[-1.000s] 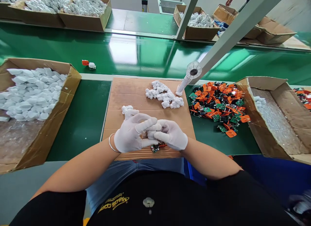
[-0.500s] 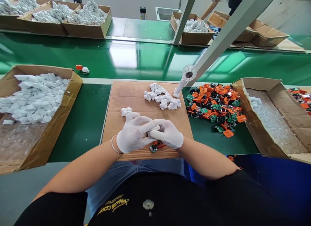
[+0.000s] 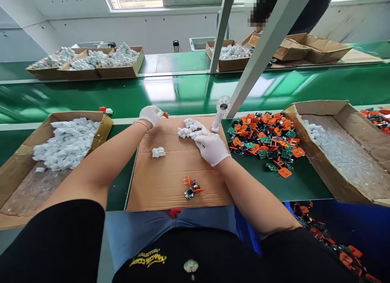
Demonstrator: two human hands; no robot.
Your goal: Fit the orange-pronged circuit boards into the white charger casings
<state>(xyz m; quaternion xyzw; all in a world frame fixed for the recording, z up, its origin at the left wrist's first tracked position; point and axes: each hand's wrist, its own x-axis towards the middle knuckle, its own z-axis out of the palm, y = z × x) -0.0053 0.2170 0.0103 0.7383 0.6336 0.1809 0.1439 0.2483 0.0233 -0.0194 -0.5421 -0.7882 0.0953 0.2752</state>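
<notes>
My left hand [image 3: 151,115], white-gloved, is stretched toward the board's far left edge. Its closed fingers hold a small part with an orange end [image 3: 165,115]; the rest of that part is hidden. Over the right side of the cardboard sheet [image 3: 164,173], my gloved right hand [image 3: 211,148] has its fingers pinched at the near edge of a pile of small white parts [image 3: 189,128]. What lies between its fingertips is hard to see. A white part or cluster [image 3: 158,152] lies at the left. Small circuit boards with orange pieces [image 3: 191,188] lie near the front edge.
A heap of orange pieces with green boards [image 3: 265,137] is at right, beside an open carton [image 3: 344,149]. Another carton [image 3: 18,161] holds white shells at left. A clear plastic handheld fan [image 3: 223,106] stands by a slanted metal post [image 3: 252,59]. A person is across the green belt [image 3: 128,96].
My hands, together over the board before, have parted. The left moved forward and left with the orange-ended part; the right moved forward to the white pile. The view has tilted up.
</notes>
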